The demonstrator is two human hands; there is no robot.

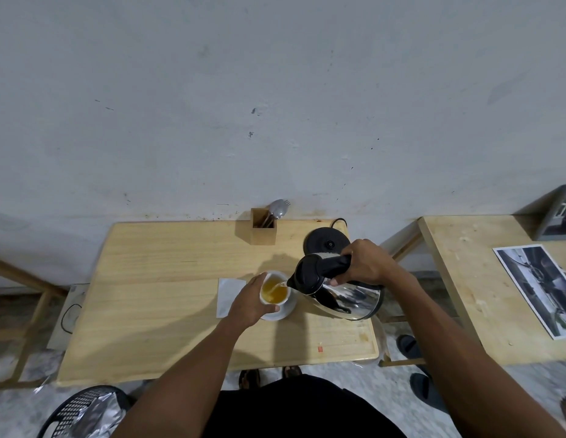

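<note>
A steel kettle (pixel 348 298) with a black lid and handle is tipped to the left over a white cup (pixel 274 291). My right hand (pixel 364 263) grips the kettle's black handle from above. A thin stream runs from the spout into the cup, which holds yellow-brown liquid. My left hand (pixel 248 301) holds the cup by its left side. The cup stands on a white saucer (pixel 283 312) on the wooden table (pixel 155 295).
The kettle's black base (pixel 326 241) with its cord sits behind the kettle. A wooden holder (pixel 263 227) with cutlery stands at the wall. A white napkin (pixel 227 295) lies left of the cup. A second table (pixel 465 279) with a photo print is to the right.
</note>
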